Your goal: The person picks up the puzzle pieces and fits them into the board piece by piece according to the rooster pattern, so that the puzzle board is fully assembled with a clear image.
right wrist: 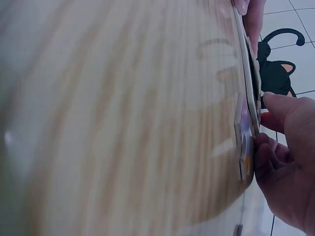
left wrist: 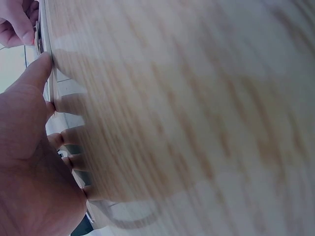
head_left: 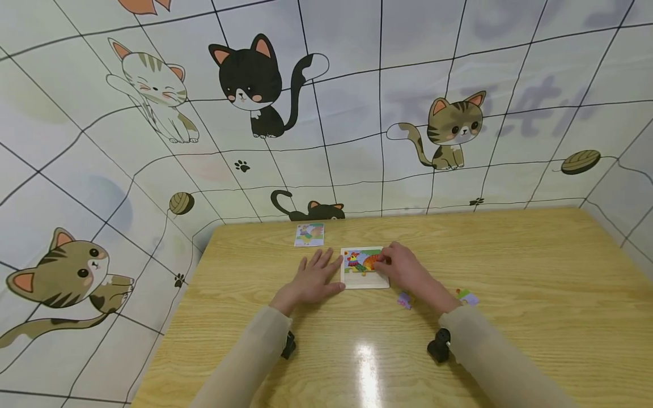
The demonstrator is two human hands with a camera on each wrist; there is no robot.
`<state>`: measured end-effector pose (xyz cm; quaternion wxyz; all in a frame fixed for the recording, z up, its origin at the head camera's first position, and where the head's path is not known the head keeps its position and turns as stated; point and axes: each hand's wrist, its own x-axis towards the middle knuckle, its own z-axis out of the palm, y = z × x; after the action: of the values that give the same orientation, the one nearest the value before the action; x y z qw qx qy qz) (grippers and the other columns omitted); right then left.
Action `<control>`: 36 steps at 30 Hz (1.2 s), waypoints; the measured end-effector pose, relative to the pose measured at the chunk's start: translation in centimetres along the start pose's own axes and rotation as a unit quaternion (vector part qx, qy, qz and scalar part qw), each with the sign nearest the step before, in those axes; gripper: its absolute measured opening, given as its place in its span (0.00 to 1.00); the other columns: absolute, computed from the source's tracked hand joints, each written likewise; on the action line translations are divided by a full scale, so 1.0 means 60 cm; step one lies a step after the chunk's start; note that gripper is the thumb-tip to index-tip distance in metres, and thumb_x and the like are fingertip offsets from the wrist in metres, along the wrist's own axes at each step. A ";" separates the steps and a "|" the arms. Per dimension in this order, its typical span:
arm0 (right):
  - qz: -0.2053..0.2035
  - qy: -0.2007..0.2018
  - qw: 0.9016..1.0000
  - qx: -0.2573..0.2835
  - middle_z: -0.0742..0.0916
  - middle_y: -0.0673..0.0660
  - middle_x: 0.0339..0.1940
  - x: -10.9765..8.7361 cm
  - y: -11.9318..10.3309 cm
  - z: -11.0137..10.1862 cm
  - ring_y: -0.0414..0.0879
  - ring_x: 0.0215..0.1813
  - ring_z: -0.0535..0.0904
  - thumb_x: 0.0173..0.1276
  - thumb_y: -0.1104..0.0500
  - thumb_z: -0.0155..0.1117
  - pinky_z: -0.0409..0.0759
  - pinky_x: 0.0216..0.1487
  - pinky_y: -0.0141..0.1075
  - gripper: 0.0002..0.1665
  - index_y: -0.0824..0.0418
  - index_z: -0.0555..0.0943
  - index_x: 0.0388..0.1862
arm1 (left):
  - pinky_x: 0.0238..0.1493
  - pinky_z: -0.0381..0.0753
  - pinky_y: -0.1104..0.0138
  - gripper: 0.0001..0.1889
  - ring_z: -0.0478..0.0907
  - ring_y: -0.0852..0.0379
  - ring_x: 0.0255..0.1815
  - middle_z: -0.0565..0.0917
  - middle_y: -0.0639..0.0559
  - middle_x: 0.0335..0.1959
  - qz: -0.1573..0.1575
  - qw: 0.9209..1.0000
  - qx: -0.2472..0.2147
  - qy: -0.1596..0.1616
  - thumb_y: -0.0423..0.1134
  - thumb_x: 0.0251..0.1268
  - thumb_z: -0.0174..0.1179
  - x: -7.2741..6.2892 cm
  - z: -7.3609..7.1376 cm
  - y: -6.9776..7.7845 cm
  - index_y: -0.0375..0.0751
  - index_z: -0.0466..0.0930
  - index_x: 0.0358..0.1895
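The fingers of the left hand [head_left: 310, 279] were spread, touching the left edge of the puzzle board [head_left: 365, 281]; those of the right hand [head_left: 406, 268] were bent over its right part, whether pinching something one could not tell. Flat on the table [head_left: 245, 277], the board seemed light and stiff, best held by its rim. Its rooster [head_left: 352, 260] had its head leftward; the long axis appeared sideways.

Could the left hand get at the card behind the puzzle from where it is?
Probably yes: the card lies just beyond the left hand's fingers, with nothing visible between them.
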<state>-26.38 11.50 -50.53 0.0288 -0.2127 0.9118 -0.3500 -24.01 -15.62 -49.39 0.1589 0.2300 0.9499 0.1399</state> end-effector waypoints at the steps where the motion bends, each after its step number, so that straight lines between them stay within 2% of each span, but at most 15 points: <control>1: 0.004 0.003 1.000 -0.002 0.77 0.55 0.32 0.000 -0.001 0.001 0.48 0.32 0.70 0.73 0.58 0.68 0.70 0.33 0.40 0.10 0.62 0.83 0.32 | 0.76 0.36 0.36 0.39 0.34 0.40 0.84 0.43 0.44 0.85 0.000 1.000 0.000 0.000 0.61 0.79 0.49 0.000 0.000 0.000 0.51 0.50 0.84; 6: 0.010 0.014 1.000 -0.024 0.77 0.55 0.32 0.006 0.000 0.007 0.48 0.31 0.70 0.71 0.57 0.71 0.70 0.33 0.40 0.12 0.60 0.81 0.29 | 0.76 0.36 0.36 0.38 0.34 0.39 0.84 0.43 0.43 0.85 0.002 1.000 -0.002 0.001 0.61 0.79 0.49 0.000 0.001 0.000 0.50 0.50 0.84; 15: -0.007 0.033 0.998 -0.046 0.77 0.54 0.30 0.007 -0.004 0.008 0.47 0.30 0.69 0.69 0.57 0.73 0.70 0.32 0.40 0.12 0.61 0.82 0.28 | 0.76 0.36 0.36 0.38 0.34 0.40 0.84 0.44 0.44 0.85 -0.001 1.000 0.001 0.001 0.60 0.79 0.49 0.000 -0.002 0.002 0.50 0.50 0.84; 27: 0.018 0.013 0.998 -0.066 0.77 0.54 0.31 0.012 -0.019 0.005 0.47 0.32 0.70 0.69 0.58 0.73 0.72 0.32 0.40 0.11 0.61 0.82 0.29 | 0.75 0.37 0.35 0.39 0.36 0.38 0.84 0.46 0.41 0.84 0.004 1.000 -0.003 0.006 0.58 0.78 0.52 0.001 -0.001 -0.001 0.47 0.52 0.84; 36: 0.020 0.008 0.998 -0.062 0.77 0.55 0.31 0.013 -0.017 0.004 0.48 0.31 0.71 0.70 0.58 0.72 0.72 0.32 0.40 0.12 0.62 0.82 0.29 | 0.75 0.39 0.33 0.36 0.37 0.36 0.83 0.47 0.40 0.84 0.002 1.000 -0.013 0.000 0.58 0.78 0.53 0.004 -0.007 0.006 0.55 0.55 0.83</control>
<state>-26.68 10.34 -50.00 0.0148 -0.1932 0.9361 -0.2935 -24.23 -15.31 -48.94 0.1619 0.2296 0.9476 0.1520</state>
